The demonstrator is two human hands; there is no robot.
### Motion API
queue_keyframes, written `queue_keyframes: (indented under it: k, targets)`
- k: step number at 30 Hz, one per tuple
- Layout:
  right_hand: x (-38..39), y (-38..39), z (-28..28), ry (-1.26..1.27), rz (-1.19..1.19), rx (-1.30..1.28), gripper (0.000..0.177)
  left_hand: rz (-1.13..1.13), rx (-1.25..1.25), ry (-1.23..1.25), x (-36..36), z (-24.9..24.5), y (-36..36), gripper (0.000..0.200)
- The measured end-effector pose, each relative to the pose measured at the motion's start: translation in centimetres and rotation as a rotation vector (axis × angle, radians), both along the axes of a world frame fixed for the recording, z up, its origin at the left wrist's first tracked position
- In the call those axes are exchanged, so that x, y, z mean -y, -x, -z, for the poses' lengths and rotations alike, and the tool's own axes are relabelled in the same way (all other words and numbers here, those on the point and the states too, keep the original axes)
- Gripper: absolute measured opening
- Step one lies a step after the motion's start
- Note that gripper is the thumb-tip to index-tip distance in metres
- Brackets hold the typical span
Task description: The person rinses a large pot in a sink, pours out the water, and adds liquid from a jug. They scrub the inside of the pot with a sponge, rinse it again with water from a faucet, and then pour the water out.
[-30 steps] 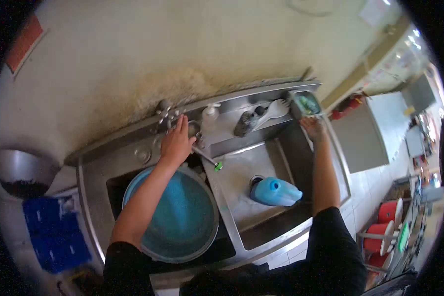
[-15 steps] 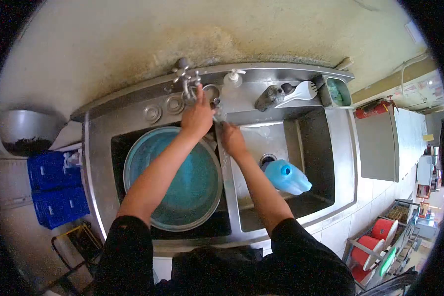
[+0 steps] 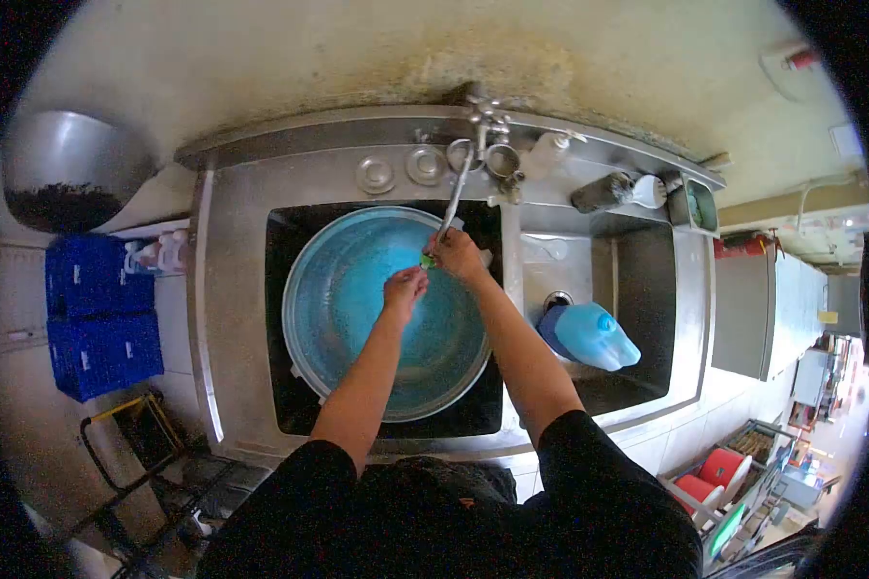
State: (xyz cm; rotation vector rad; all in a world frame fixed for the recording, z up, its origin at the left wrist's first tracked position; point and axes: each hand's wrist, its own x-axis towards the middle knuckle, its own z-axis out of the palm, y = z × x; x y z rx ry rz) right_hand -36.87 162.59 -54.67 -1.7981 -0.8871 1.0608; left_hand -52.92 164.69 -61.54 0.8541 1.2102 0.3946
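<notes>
A large round metal basin (image 3: 396, 386) with bluish insides sits in the left sink. Over its upper right part, my right hand (image 3: 457, 255) is closed around the lower end of the long metal tap spout (image 3: 460, 188). A small green thing (image 3: 427, 261) shows at its fingertips. Just left of and below it, my left hand (image 3: 406, 288) has its fingers curled close to the green thing; what they hold, if anything, is hidden. The tap (image 3: 488, 124) stands at the back rim.
In the right sink lies a light-blue plastic bottle (image 3: 597, 338). Round metal lids (image 3: 376, 174), a pump bottle (image 3: 548, 152) and a dark bundle (image 3: 603, 193) line the back ledge. Blue crates (image 3: 87, 275) and a big metal bowl (image 3: 72, 159) stand at left.
My left hand has left the tap and come down over the basin. My right hand has moved from the sink divider to over the basin, with the spout. The view has shifted.
</notes>
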Motion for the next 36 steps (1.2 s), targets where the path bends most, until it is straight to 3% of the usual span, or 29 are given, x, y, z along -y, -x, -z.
queue_keyframes:
  k: [1, 4, 6, 8, 11, 12, 14, 16, 17, 18, 21, 22, 26, 32, 36]
  targets:
    - [-0.9, 0.5, 0.3, -0.032, 0.020, -0.091, 0.019, -0.119, 0.160, 0.173, 0.0, 0.7, 0.4, 0.016]
    - [-1.4, 1.6, 0.1, -0.069, 0.085, -0.271, 0.012, -0.256, 0.204, 0.176, -1.1, 3.7, 1.6, 0.016]
    - [-0.8, 1.8, 0.9, -0.076, 0.103, -0.177, 0.011, 0.305, -0.356, -0.462, -2.2, 5.4, 1.8, 0.011]
    - [-0.2, 2.2, 0.3, -0.058, 0.136, -0.188, 0.014, 0.883, -0.805, -1.022, -2.8, 10.7, 0.6, 0.008]
    - [2.2, 2.8, 4.4, -0.108, 0.268, -0.074, 0.026, 0.276, -0.248, -0.166, -2.6, 3.9, -0.1, 0.014]
    - [2.6, 3.9, 3.6, -0.151, 0.442, -0.349, 0.029, 0.174, -0.152, -0.410, -2.2, 2.8, -0.7, 0.021]
    - [2.4, 6.4, 0.9, -0.237, 0.785, -0.910, 0.037, 0.054, 0.249, -0.435, -3.5, 1.9, -3.2, 0.034]
    - [2.6, 6.3, 3.8, -0.435, 0.693, -1.204, 0.040, 0.362, 0.313, -0.375, -4.7, -6.1, -5.0, 0.043]
    - [2.7, 6.3, 4.9, -0.539, 0.640, -1.347, 0.041, 0.441, 0.083, -0.757, -4.1, -5.7, -6.0, 0.043]
    - [2.1, 6.4, 4.8, -0.535, 0.682, -1.263, 0.041, 0.510, 0.111, -0.685, -4.4, -6.1, -6.6, 0.043]
    - [2.6, 5.3, 13.5, -0.545, 0.862, -1.306, 0.044, 0.705, 0.173, -0.541, -5.6, -6.3, -7.8, 0.040]
    - [1.9, 5.7, 13.7, -0.564, 0.913, -1.226, 0.042, 0.767, 0.190, -0.501, -5.8, -6.2, -8.0, 0.038]
    - [2.7, 5.7, 21.7, -0.287, 0.673, -1.379, 0.037, 0.764, 0.271, -0.486, -6.2, -5.8, -7.3, 0.032]
    - [1.4, 6.1, 20.0, -0.262, 0.734, -1.381, 0.037, 0.825, 0.251, -0.373, -6.4, -13.9, -5.5, 0.034]
    - [1.6, 5.7, 19.2, -0.267, 0.758, -1.370, 0.036, 0.824, 0.240, -0.416, -6.4, -16.5, -5.1, 0.034]
